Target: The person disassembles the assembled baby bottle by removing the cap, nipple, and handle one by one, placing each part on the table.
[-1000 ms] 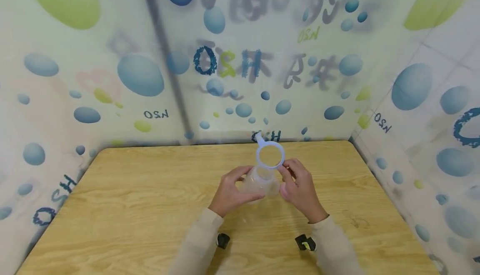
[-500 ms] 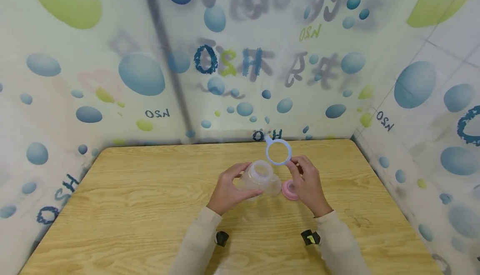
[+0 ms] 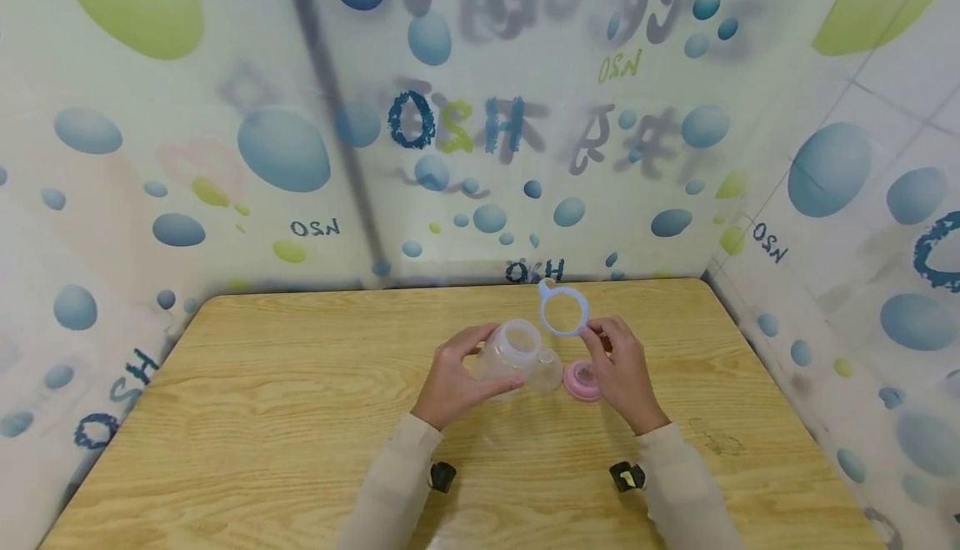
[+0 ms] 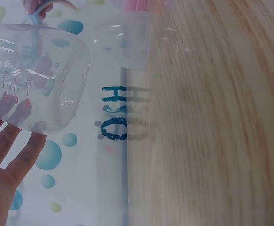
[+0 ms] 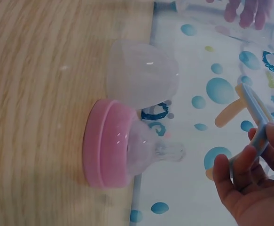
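My left hand grips a clear baby bottle, fingers on one side and thumb on the other. The bottle is tilted, its uncapped mouth facing up toward the head camera; red scale marks show on its wall in the left wrist view. Between thumb and fingertips, my right hand pinches a light blue handle ring, held up beside the bottle. Beneath that hand a pink collar with a clear teat stands on the table. Next to it is a translucent dome cap.
The wooden table meets a patterned wall sheet at its back edge. Another sheet runs along the right side. Black wrist devices sit at the left sleeve and right sleeve.
The right hand has drawn the blue ring away from the bottle mouth to the right and turned it slightly. The pink collar has come into sight. The left hand with the bottle has barely shifted.
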The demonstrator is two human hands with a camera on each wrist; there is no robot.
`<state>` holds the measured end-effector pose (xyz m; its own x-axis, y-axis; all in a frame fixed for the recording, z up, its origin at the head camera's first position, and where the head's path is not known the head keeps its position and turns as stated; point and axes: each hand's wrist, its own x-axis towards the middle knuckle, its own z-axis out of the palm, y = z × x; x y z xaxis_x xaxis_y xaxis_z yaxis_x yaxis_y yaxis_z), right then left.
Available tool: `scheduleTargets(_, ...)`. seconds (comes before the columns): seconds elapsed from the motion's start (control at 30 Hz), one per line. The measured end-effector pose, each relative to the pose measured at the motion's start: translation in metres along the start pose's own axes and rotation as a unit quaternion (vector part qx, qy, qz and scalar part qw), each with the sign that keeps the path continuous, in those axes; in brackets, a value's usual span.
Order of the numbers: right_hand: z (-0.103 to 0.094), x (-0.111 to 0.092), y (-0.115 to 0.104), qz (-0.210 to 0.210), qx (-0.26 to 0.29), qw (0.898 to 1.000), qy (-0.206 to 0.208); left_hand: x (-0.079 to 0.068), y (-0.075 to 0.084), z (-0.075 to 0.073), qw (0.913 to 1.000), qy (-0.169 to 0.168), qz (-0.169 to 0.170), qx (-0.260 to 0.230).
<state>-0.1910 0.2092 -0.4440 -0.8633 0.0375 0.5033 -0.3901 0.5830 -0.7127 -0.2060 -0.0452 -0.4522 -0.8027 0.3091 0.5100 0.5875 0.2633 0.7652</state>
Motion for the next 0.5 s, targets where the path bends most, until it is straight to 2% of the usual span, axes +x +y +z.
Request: scheduleTargets(0.5,-0.003,-0.005,0.016,0.012,-0.029,0.999,-0.004,-0.001,-0.001,-0.001,1.0000,0.002,0.003,0.005)
